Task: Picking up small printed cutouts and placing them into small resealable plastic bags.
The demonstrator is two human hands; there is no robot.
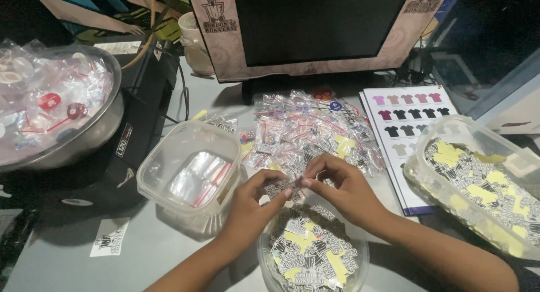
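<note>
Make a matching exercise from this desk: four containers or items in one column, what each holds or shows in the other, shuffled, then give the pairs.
Column one:
1. metal bowl
2. square clear tub
3. round clear bowl
4. printed sheet

Column two:
A. black, white and yellow stickers, just below both hands
B. rows of small shirt pictures in several colours
C. bagged round badges, far left
D. a few empty little zip bags

Pairs: 1-C, 2-D, 3-A, 4-B

The left hand and right hand pinch one small bag between them.
</note>
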